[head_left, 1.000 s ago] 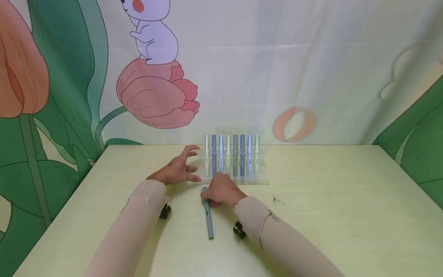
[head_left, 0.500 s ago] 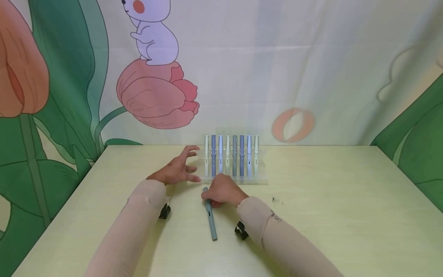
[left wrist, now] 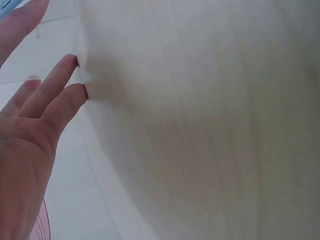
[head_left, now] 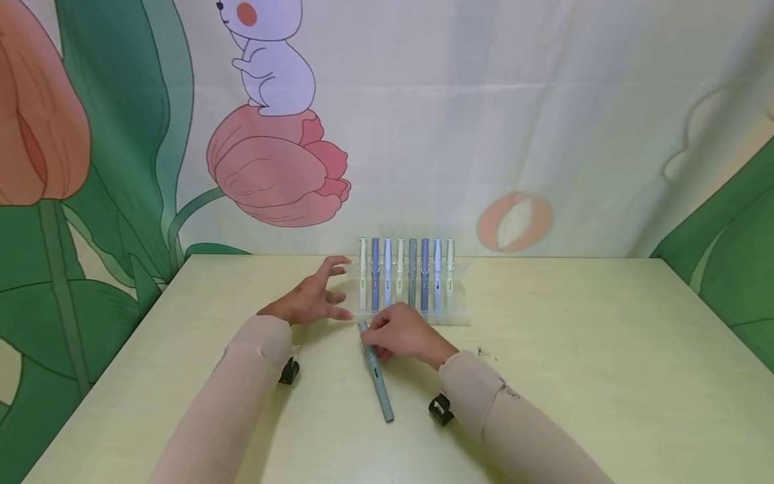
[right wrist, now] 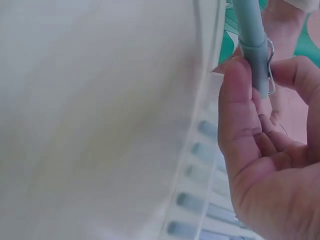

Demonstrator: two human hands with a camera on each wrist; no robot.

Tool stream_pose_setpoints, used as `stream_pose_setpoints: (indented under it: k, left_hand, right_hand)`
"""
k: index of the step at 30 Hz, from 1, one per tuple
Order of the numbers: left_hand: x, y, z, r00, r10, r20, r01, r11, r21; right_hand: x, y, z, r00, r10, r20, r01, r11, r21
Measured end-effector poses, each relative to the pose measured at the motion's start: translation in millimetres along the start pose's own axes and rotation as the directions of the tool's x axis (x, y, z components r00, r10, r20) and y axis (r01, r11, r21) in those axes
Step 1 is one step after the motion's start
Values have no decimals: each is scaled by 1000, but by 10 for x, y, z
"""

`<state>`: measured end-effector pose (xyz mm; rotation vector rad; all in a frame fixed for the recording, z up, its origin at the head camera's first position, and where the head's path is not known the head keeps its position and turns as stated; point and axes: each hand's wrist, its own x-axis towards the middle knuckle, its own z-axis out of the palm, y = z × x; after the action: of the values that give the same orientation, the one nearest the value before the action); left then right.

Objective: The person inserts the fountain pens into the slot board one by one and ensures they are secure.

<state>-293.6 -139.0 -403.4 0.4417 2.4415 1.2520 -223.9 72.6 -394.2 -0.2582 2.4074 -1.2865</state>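
Observation:
A grey-green pen (head_left: 379,384) with a metal clip slants toward the table's front, pinched at its capped end by my right hand (head_left: 404,333). In the right wrist view, thumb and fingers hold the pen (right wrist: 256,55) beside its clip. My left hand (head_left: 311,297) is spread at the left end of a clear pen stand (head_left: 456,320), its fingertips against or very near that side. The left wrist view shows the hand (left wrist: 32,127) with fingers extended along the stand's edge. Several capped pens (head_left: 424,275) in white, blue, lilac and grey stand in a row in it.
The pale wooden table (head_left: 574,376) runs back to a printed curtain (head_left: 423,121). Small dark marks (head_left: 486,352) lie right of the right hand. Black wrist pieces (head_left: 441,409) hang under both sleeves.
My right hand has shifted slightly right, and the pen has swung so its lower end points further right. The left hand stays in place at the stand.

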Motion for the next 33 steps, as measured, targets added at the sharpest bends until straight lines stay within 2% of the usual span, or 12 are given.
stream_pose_setpoints:
  k: [8,25,33]
  left_hand:
    - [-5,2,2,1000,-12,-7,12,1000,-6]
    - [9,-6,9,1000,17,0,-17,1000,-26]
    - [0,12,17,1000,-6,-8,6,1000,-16]
  right_hand:
    - [-66,25,-162,999,-26,-21,28,995,98]
    - [-198,43,-424,993,-79,-85,88,991,105]
    - [-271,57,-599,986,-124,-111,134,987,88]
